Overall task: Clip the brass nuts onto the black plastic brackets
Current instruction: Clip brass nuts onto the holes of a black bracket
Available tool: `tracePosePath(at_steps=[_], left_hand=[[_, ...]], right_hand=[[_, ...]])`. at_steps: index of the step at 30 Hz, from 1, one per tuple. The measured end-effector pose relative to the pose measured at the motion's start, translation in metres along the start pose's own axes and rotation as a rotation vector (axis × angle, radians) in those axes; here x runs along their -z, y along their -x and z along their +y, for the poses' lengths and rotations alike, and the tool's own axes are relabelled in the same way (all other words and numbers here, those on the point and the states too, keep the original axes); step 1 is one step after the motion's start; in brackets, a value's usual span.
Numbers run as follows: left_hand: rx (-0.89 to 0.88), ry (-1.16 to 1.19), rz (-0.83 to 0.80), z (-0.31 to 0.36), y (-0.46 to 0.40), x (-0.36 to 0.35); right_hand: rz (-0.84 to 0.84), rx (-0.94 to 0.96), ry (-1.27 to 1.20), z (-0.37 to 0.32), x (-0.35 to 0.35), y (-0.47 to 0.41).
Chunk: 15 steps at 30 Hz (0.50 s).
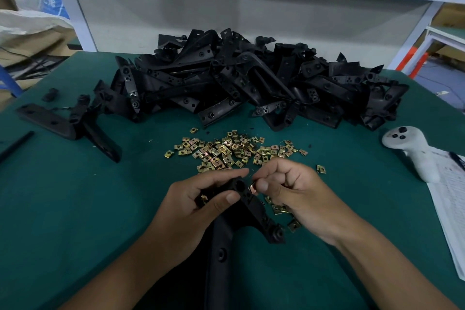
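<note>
My left hand (201,199) grips the upper end of a black plastic bracket (251,211), thumb across its face. A brass nut sits clipped on the bracket's left tab (203,198). My right hand (289,189) pinches another brass nut (253,187) between thumb and forefinger, pressed against the bracket's right edge beside a round hole. The bracket's long leg runs down toward me. Loose brass nuts (226,151) lie scattered on the green mat just beyond my hands, with a few more under my right wrist (281,209).
A big heap of black brackets (251,83) fills the back of the green table (75,209). Two separate brackets (75,121) lie at the left. A white controller (412,148) rests on printed papers (450,209) at the right edge. A black rod (15,145) lies far left.
</note>
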<state>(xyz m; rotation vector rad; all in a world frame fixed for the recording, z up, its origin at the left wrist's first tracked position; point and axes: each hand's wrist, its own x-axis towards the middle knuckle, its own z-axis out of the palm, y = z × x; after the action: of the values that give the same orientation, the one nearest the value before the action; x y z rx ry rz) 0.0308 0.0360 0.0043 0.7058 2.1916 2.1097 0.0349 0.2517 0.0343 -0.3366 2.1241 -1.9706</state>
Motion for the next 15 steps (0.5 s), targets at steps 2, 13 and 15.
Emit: tracePosePath(at_steps=[2, 13, 15], left_hand=[[-0.013, -0.016, 0.003, 0.000, 0.000, 0.000], [-0.038, -0.051, 0.020, 0.000, 0.002, -0.001], [-0.044, -0.086, 0.030, 0.000, 0.003, 0.000]], right_hand=[[-0.003, -0.002, -0.007, 0.000, -0.001, 0.000], [0.012, -0.111, -0.192, 0.001, -0.012, 0.000], [0.015, -0.136, -0.232, 0.000, -0.013, 0.001]])
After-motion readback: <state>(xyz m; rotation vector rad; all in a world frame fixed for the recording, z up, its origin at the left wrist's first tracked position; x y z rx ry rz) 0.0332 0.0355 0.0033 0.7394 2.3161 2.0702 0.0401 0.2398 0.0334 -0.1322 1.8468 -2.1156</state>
